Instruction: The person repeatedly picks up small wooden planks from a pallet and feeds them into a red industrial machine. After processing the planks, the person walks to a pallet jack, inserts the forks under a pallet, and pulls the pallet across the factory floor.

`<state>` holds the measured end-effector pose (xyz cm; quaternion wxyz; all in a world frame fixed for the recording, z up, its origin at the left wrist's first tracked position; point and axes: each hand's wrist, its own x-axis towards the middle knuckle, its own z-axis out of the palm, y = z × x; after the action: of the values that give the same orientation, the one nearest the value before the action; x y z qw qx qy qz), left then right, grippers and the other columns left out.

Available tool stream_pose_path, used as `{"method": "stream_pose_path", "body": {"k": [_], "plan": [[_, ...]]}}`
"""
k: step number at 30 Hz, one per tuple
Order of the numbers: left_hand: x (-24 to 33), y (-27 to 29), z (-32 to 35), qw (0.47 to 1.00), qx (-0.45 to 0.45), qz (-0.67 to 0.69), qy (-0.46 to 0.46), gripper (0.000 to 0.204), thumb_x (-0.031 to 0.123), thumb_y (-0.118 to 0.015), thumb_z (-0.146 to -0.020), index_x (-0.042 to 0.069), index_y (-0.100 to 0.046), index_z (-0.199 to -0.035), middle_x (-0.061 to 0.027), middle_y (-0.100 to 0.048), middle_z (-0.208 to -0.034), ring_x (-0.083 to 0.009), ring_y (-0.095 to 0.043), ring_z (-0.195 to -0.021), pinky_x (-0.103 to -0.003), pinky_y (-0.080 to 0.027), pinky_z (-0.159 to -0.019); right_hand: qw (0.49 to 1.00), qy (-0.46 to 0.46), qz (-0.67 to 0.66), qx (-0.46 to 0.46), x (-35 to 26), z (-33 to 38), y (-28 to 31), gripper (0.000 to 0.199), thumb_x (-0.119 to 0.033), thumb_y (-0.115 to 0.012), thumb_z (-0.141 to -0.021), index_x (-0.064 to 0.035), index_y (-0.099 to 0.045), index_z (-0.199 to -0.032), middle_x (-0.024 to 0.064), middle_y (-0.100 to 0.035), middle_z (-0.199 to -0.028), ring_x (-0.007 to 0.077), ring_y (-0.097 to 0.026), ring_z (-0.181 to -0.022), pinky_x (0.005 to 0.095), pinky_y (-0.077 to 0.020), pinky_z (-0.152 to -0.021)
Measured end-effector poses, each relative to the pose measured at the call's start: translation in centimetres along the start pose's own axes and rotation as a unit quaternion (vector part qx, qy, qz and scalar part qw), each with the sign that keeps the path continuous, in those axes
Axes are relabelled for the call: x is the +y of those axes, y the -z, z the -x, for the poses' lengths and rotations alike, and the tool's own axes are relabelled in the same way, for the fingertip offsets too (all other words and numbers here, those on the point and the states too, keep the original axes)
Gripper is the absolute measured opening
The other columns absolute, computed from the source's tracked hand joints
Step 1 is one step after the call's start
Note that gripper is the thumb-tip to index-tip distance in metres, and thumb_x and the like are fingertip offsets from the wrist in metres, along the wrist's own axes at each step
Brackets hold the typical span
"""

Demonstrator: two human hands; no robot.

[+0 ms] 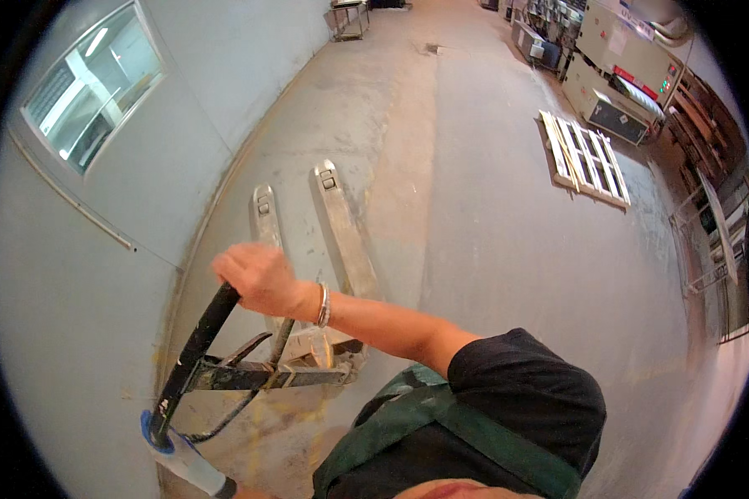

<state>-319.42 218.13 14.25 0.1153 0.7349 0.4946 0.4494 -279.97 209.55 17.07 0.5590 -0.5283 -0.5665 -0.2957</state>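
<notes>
A pallet jack stands on the floor at left, its two worn metal forks pointing away from me. Its dark, scuffed handle slants across the lower left. My bare right hand, with bracelets at the wrist, is closed around the handle's upper end. At the lower end, my left hand wears a white and blue glove and is wrapped round the grip. A thin lever sits between the two hands, beside the dark shaft that runs to the jack's base. Nothing lies on the visible forks.
A grey wall with a window runs close along the left. On the right, a slatted pallet lies on the floor before a large beige machine. Metal racks stand at the right edge. A small cart is far ahead.
</notes>
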Motion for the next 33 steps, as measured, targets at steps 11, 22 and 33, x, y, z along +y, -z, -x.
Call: {"method": "stream_pose_path", "body": {"k": [11,22,33], "plan": [[12.5,1.5,12.7,0.997,-0.005,0.08,0.019,0.052,0.011,-0.062,-0.093,-0.009,-0.046,-0.138,-0.0245,-0.055,-0.135,-0.0345,-0.055,-0.124,-0.041,-0.044,-0.103,0.989,-0.071,-0.126,0.031,4.8,-1.3,-12.0,0.019,-0.002,-0.067,-0.075,-0.0065,-0.055,-0.089,0.0106,-0.059,-0.075,0.0303,-0.064,-0.065,0.0369,-0.0494,-0.058],[15.0,3.0,12.5,0.989,0.081,0.051,0.114,0.042,0.005,-0.058,-0.095,-0.006,-0.051,-0.135,-0.017,-0.063,-0.121,-0.0225,-0.062,-0.109,-0.032,-0.048,-0.092,0.977,-0.099,-0.187,-0.004,1.2,-1.6,-15.2,0.027,-0.008,-0.072,-0.07,-0.0101,-0.056,-0.093,0.0093,-0.061,-0.077,0.0321,-0.064,-0.069,0.0387,-0.05,-0.061],[6.0,4.5,8.4,0.996,0.081,-0.022,0.044,0.039,0.013,-0.058,-0.098,-0.006,-0.054,-0.131,-0.0144,-0.066,-0.117,-0.021,-0.063,-0.107,-0.032,-0.049,-0.09,0.98,-0.102,-0.171,-0.014,0.2,-0.9,-19.3,0.035,-0.007,-0.075,-0.066,-0.011,-0.054,-0.093,0.01,-0.061,-0.079,0.0345,-0.063,-0.072,0.0417,-0.0496,-0.062]]}}
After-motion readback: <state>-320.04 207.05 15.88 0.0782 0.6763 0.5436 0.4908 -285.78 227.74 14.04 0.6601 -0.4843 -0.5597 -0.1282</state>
